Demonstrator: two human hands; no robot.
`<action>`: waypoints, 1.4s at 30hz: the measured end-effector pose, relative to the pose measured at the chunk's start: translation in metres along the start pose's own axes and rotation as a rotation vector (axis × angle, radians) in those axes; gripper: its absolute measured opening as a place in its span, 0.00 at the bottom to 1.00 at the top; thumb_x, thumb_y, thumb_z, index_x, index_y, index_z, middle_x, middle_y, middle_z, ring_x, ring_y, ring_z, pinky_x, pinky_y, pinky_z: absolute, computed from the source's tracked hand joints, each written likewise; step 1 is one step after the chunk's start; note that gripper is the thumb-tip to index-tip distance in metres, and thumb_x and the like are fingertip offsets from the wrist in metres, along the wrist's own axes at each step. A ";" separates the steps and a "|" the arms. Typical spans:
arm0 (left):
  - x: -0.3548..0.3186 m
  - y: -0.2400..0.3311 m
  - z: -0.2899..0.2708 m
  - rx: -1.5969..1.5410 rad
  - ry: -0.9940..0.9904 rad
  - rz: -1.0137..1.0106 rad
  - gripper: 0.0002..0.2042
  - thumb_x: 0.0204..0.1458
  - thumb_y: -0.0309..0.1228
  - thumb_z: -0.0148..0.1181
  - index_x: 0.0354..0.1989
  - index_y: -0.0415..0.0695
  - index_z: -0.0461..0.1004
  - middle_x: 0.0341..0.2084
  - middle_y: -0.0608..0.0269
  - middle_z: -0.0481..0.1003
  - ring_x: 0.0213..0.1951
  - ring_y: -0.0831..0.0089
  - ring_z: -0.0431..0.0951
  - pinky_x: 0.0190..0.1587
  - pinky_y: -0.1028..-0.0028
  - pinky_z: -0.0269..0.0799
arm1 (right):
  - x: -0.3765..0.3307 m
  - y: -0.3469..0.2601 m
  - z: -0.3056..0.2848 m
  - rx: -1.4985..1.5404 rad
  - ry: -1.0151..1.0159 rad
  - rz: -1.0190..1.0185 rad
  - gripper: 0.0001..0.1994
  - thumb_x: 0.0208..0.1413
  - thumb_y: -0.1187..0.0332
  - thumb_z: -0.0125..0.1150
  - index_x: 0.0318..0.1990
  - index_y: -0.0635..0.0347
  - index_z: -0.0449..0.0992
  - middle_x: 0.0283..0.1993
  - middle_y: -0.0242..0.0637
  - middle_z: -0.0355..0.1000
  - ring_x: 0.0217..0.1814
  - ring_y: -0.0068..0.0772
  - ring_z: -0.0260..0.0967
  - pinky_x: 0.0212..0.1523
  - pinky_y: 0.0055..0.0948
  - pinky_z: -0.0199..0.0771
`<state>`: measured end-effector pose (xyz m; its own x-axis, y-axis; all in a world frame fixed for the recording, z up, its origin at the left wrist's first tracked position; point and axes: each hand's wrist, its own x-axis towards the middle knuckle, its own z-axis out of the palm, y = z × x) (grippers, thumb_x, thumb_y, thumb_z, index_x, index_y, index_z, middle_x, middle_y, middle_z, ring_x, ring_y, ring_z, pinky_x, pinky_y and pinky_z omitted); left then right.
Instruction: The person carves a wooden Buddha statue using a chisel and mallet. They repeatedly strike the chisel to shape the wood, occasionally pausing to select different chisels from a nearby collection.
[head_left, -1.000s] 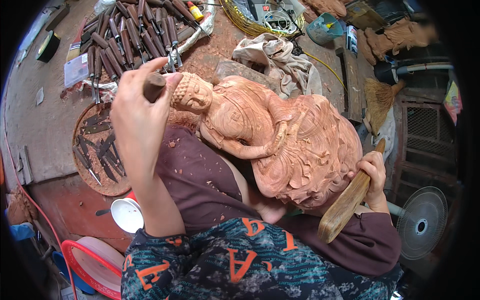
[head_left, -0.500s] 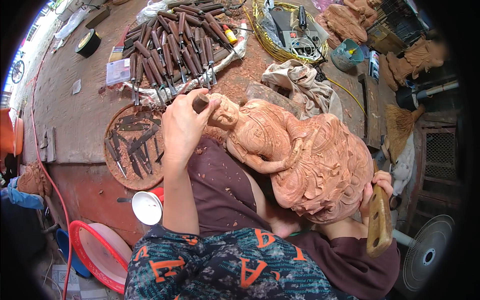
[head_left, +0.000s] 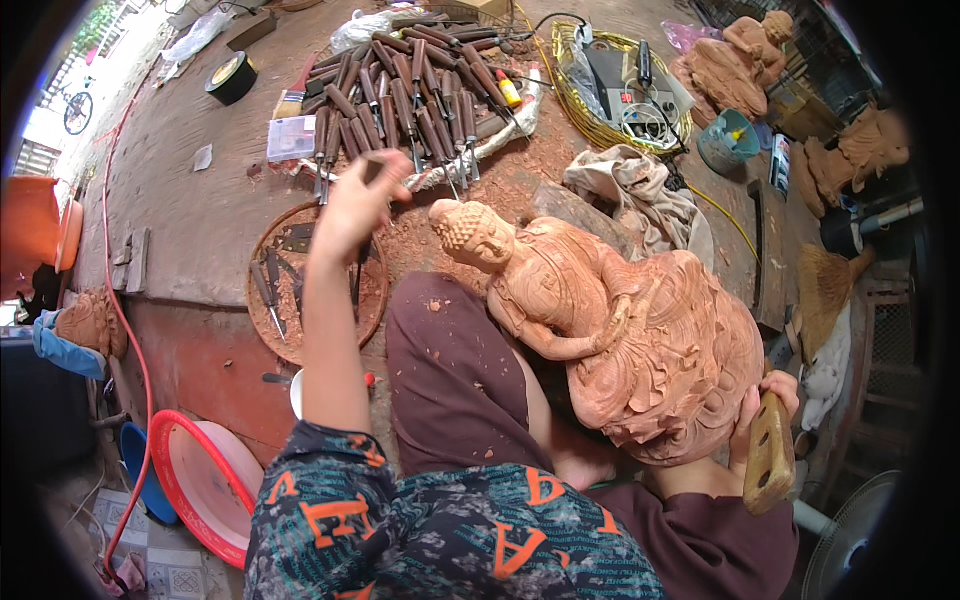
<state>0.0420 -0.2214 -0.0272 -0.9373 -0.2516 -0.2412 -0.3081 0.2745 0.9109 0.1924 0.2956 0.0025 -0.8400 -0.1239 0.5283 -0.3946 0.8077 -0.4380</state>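
A carved wooden statue (head_left: 640,350) of a seated figure leans across my lap, its curly-haired head (head_left: 475,235) toward the tool pile. My left hand (head_left: 348,208), slightly blurred, is raised beside the head, apart from it. Its fingers are closed round the brown handle of a carving chisel (head_left: 375,168); the blade is hidden. Below the statue's base at the right, my right hand (head_left: 782,386) grips a wooden mallet (head_left: 769,460), a flat block with holes along it. The mallet hangs over my right leg, and the hand rests close against the base.
Several wooden-handled chisels (head_left: 405,95) are heaped ahead. A round tray (head_left: 258,338) of knives lies under my left forearm. A beige cloth (head_left: 650,195), a basket with an electric device (head_left: 625,90) and a teal pot (head_left: 728,143) stand beyond the statue. A pink basin (head_left: 195,480) is lower left.
My left hand with the chisel has drawn away from the statue's head, up and to the left, uncovering the hair. My right hand still holds the mallet by the base. The whole view has shifted.
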 end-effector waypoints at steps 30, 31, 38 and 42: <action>0.121 -0.075 0.006 0.900 0.273 0.199 0.13 0.51 0.32 0.66 0.41 0.38 0.76 0.35 0.41 0.80 0.41 0.45 0.81 0.46 0.53 0.76 | 0.002 0.008 0.006 0.046 -0.001 0.028 0.16 0.56 0.81 0.50 0.51 0.60 0.59 0.43 0.46 0.61 0.45 0.40 0.60 0.54 0.40 0.60; 0.120 -0.074 0.019 0.814 0.276 0.219 0.13 0.53 0.32 0.65 0.41 0.37 0.75 0.34 0.39 0.80 0.41 0.42 0.81 0.47 0.52 0.77 | 0.004 0.001 -0.001 0.007 -0.013 0.027 0.16 0.57 0.81 0.50 0.51 0.60 0.59 0.44 0.47 0.61 0.45 0.40 0.60 0.54 0.40 0.59; 0.125 -0.068 0.004 0.174 0.142 0.000 0.12 0.60 0.23 0.52 0.50 0.35 0.74 0.28 0.56 0.81 0.27 0.75 0.82 0.27 0.75 0.78 | -0.004 0.012 -0.001 0.031 0.008 0.045 0.16 0.56 0.81 0.50 0.51 0.60 0.60 0.44 0.47 0.61 0.46 0.41 0.60 0.54 0.40 0.59; 0.131 -0.083 0.008 0.117 0.115 0.105 0.15 0.61 0.22 0.51 0.55 0.36 0.72 0.30 0.56 0.81 0.29 0.74 0.83 0.28 0.74 0.80 | -0.005 0.013 -0.001 0.039 0.009 0.046 0.16 0.56 0.81 0.50 0.51 0.61 0.60 0.44 0.47 0.61 0.46 0.41 0.60 0.54 0.40 0.59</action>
<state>-0.0564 -0.2702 -0.1371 -0.9426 -0.3184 -0.1009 -0.2326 0.4090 0.8824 0.1921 0.3069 -0.0051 -0.8543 -0.0823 0.5133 -0.3704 0.7891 -0.4900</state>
